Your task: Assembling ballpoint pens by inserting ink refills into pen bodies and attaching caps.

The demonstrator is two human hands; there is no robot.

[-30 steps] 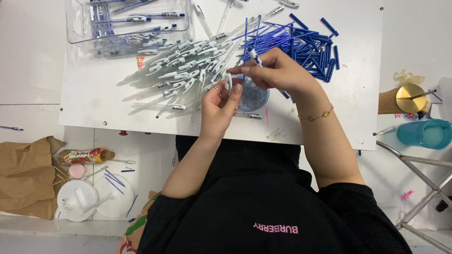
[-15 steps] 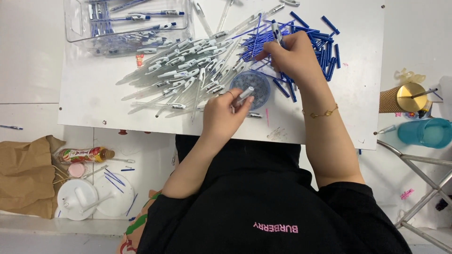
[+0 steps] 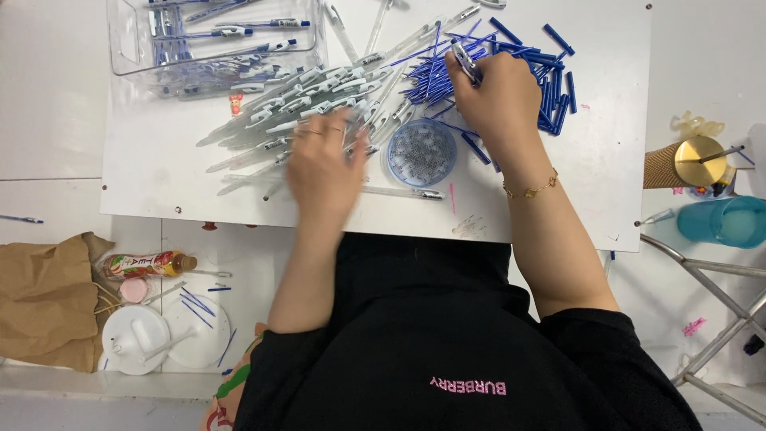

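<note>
Here we see both hands working over a white board (image 3: 159, 172) laid on the bench. Our landmark is the small round blue dish (image 3: 421, 152), filled with tiny springs, near the middle of the board. The left hand (image 3: 323, 164) lies just left of the dish, blurred, its fingers (image 3: 335, 128) spread flat over the heap of clear pen barrels (image 3: 279, 120) that fans out to the dish's left; we cannot tell whether it grips any one of them. The right hand (image 3: 499, 96) sits above and right of the dish, on the pile of blue refills (image 3: 550, 84), its fingers pressed together and pinching a small pale pen part (image 3: 465, 57) at the pile's edge. One clear pen (image 3: 399, 191) lies alone just below the dish. Far up and left of the dish stands a clear plastic box (image 3: 128, 48) holding finished pens. Well right of the dish, off the board, are a gold-lidded cup (image 3: 690, 162) and a teal bottle (image 3: 724, 221).
</note>
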